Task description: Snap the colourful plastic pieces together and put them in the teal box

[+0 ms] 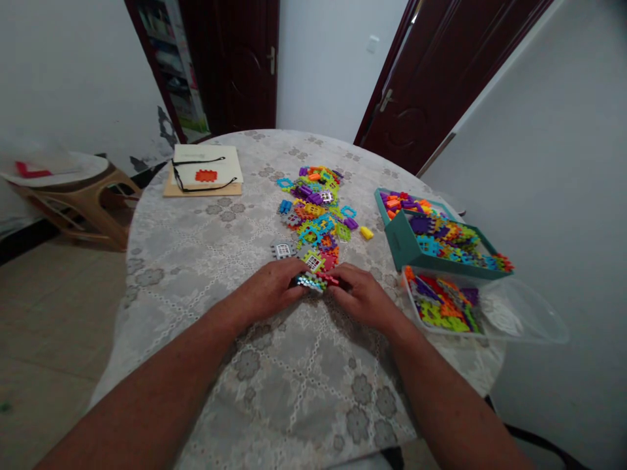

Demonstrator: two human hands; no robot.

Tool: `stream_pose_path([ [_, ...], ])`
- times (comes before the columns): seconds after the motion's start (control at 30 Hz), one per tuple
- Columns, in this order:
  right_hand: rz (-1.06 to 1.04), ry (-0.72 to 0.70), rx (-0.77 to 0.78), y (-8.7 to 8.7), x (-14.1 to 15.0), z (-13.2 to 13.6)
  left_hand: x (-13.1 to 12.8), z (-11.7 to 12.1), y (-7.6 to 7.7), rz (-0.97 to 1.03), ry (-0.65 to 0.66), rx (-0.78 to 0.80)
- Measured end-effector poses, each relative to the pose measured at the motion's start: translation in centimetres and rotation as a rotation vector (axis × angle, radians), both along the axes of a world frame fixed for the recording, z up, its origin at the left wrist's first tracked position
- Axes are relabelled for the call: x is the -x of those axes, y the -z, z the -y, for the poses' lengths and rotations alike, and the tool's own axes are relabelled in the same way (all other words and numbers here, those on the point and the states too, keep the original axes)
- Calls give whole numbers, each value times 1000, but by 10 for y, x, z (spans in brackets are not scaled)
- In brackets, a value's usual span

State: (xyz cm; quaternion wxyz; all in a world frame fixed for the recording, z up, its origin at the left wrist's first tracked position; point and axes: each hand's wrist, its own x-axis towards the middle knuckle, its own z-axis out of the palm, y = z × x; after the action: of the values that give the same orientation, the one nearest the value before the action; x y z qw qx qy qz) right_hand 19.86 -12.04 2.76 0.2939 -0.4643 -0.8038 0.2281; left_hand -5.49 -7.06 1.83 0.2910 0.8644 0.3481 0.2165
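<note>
My left hand (277,287) and my right hand (360,290) meet over the near end of a pile of toy pieces. Between them is a small cluster of interlocking plastic building pieces (312,281), light blue and green with red at the right end. My left fingers close on its left side, and my right fingers pinch its red end. Just beyond lie a lime green piece with a white window (314,262) and a grey piece with a white window (283,250). The loose pile (313,212) of notched, multicoloured pieces stretches away behind them.
At right stand a teal box (406,251) and a clear plastic tub (416,313), both holding colourful pieces. A yellow piece (366,233) lies alone. Eyeglasses (182,188) and an orange piece (206,175) rest on a notebook (220,153) at far left. A patterned cloth covers the round table (176,294).
</note>
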Motion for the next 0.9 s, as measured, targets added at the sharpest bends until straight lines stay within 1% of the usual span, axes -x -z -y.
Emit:
stream_pose_path([
  [0.1, -49, -95, 18, -1, 1, 1, 0, 0, 0, -4, -3, 0],
  [0.23, -51, -119, 35, -4, 1, 3, 0, -1, -1, 31, 15, 24],
  [0.33, 16, -51, 66, -5, 9, 7, 0, -2, 0, 63, 13, 54],
  [0.43, 65, 47, 25, 1, 23, 8, 0, -4, 5, 66, 6, 51],
  [0.53, 75, 108, -19, 8, 35, 7, 0, -4, 8, 70, 21, 34],
  [0.63, 71, 155, -32, 7, 37, 8, 0, -2, 6, 67, 25, 32],
  [0.7, 36, 230, -37, -2, 30, 8, 1, -1, 2, 62, 0, 55],
  [0.77, -2, 352, -53, -19, 14, 8, 3, -2, -1, 77, -49, 62],
  [0.83, -21, 492, -103, -41, -11, 4, 6, -4, -4, 104, -112, 33],
  [0.9, -7, 635, -185, -64, -45, -5, 9, -6, -6, 110, -171, -10],
])
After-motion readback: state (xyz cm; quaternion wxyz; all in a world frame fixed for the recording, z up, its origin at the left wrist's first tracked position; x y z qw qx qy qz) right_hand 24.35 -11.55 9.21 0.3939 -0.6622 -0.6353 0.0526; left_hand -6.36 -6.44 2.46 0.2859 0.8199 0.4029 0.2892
